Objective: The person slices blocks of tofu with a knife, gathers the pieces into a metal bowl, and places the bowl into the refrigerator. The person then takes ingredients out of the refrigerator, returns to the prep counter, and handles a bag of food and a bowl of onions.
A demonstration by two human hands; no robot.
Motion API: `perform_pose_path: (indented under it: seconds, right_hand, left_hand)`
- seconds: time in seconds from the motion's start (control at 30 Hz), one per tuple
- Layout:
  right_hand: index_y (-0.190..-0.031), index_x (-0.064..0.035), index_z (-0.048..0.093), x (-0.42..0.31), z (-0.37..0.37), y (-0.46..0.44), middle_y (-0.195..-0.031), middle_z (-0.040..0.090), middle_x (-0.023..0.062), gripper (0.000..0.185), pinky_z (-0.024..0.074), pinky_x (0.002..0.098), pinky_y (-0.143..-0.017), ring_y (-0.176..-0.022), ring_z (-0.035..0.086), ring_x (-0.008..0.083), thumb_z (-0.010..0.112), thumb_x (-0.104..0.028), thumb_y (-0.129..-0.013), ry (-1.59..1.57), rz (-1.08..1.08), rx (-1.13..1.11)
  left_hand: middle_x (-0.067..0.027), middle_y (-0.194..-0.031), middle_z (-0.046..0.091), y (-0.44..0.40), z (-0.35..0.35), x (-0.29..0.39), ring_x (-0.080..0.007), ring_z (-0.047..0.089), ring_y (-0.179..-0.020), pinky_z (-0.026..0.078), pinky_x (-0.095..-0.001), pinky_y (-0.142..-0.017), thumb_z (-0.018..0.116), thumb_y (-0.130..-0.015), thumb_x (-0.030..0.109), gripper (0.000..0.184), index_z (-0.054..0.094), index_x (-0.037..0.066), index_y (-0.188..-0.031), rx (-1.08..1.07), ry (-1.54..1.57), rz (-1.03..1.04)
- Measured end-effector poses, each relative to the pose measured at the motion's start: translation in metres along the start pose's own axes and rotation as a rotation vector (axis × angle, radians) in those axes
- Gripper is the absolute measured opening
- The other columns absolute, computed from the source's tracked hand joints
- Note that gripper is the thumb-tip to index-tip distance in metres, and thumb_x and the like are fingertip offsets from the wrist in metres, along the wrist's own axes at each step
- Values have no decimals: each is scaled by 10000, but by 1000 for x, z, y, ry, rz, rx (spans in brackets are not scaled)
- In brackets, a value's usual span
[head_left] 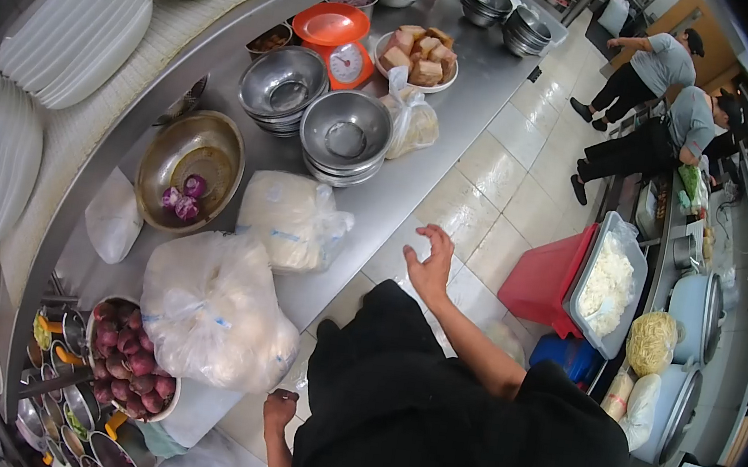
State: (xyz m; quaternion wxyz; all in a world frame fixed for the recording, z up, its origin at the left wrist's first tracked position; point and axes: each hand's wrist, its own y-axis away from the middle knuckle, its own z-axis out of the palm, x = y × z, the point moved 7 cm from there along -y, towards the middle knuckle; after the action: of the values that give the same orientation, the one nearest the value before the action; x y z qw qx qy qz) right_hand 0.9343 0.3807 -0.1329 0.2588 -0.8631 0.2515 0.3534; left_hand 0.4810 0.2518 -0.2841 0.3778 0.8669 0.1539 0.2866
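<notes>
holding right hand (431, 264) out with fingers kinda spread; have left hand (280, 414) down, with big plastic bag (208, 305) just past fingertips; can't tell if clamped, tbh

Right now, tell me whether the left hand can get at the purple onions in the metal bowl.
Probably not directly: the big plastic bag lies between the left hand and the purple onions; reaching over or around it seems necessary.
</notes>
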Motion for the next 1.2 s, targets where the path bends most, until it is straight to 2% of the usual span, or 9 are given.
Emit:
perform_pose_path:
  seconds: [0.2,0.3,0.43,0.5,0.53,0.63,0.73,0.97,1.2]
  right_hand:
    - [-1130,-83,551,27,2,-62,-1269,482,165,446,346,436,-1023,-1198,411,365,706,-89,-712,11,10,64]
    - [-1130,-83,561,15,6,-94,-1281,480,162,449,350,433,-1024,-1217,408,361,708,-81,-706,-39,-100,-3]
    - [-1062,-54,589,-23,20,-111,-1249,498,175,396,369,460,-1004,-1189,436,376,707,-77,-685,-194,-353,-202]
    - [-1035,-50,600,-36,33,-103,-1231,513,172,381,382,468,-995,-1176,454,376,715,-76,-672,-286,-462,-312]
    - [-1022,-51,604,-39,39,-101,-1227,518,166,372,388,467,-992,-1175,458,374,715,-75,-668,-325,-480,-372]
    - [-1003,-58,610,-34,50,-96,-1228,521,156,354,393,461,-991,-1176,459,371,716,-73,-666,-396,-485,-472]
    - [-998,-65,612,-18,52,-110,-1233,521,150,345,394,455,-990,-1177,458,369,713,-71,-668,-406,-461,-491]
    - [-941,-63,632,-8,46,-142,-1197,559,158,272,407,442,-956,-1142,489,361,711,-59,-681,-405,-507,-386]
    - [-903,-71,648,1,42,-135,-1157,592,149,189,398,432,-965,-1111,511,340,682,-38,-720,-296,-443,-393]
  left_hand:
    - [-175,-1095,665,-13,16,52,-345,614,-1065,471,-415,-934,626,-793,283,261,729,75,-913,-63,-24,92]
    - [-217,-1109,649,-18,31,70,-377,600,-1078,466,-432,-939,619,-807,329,325,703,70,-985,-19,-144,-37]
    - [-199,-972,693,-4,28,137,-349,650,-990,494,-416,-888,632,-804,340,333,697,68,-986,38,13,-55]
    - [-184,-933,702,-13,42,132,-335,664,-962,503,-392,-866,636,-801,320,310,700,75,-980,75,151,-119]
    - [-105,-792,685,-13,47,134,-162,661,-707,521,-305,-676,591,-834,276,322,680,6,-986,130,163,-75]
    - [-151,-813,694,-10,74,119,-256,687,-778,532,-345,-731,596,-816,281,339,680,-3,-980,149,413,-200]
    - [-134,-811,679,10,124,84,-230,666,-707,528,-357,-686,566,-833,272,339,669,-8,-993,207,728,-384]
    - [-125,-906,684,74,235,26,-241,671,-795,527,-378,-734,593,-824,237,299,654,60,-1057,-24,319,-324]
    - [-115,-1000,689,41,240,9,-252,675,-883,526,-399,-782,619,-815,201,315,638,129,-1121,-27,178,-131]
